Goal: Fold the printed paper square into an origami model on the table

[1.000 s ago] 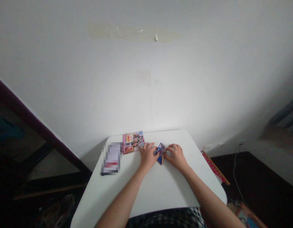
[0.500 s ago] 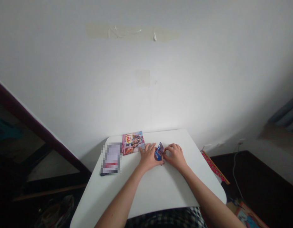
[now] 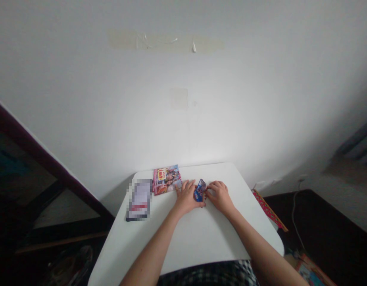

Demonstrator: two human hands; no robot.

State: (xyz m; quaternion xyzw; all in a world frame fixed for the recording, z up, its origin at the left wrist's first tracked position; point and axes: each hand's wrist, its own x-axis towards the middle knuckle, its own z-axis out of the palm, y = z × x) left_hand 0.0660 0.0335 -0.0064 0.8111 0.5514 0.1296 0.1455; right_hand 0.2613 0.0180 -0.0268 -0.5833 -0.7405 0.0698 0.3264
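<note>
A small folded piece of printed paper [image 3: 198, 194], mostly blue, lies on the white table [image 3: 198, 238] between my hands. My left hand [image 3: 187, 198] rests on the table with its thumb along the near edge of the paper and its other fingers spread behind, holding the paper down. My right hand [image 3: 220, 195] pinches the paper's right edge between thumb and fingertips. Part of the paper is hidden under the left hand. Just beyond my left fingertips lies a colourful printed leaflet [image 3: 167, 180].
A phone [image 3: 140, 198], blurred out, lies at the table's left side. The white wall [image 3: 189, 131] rises right behind the table. A dark frame [image 3: 52, 153] leans at the left. Beside the table's right edge is a red patterned item [image 3: 268, 208] with a wooden rod.
My left thumb has come down to the paper's near edge. The paper's near point, visible earlier, is now folded or covered. My right hand has stayed at the right edge.
</note>
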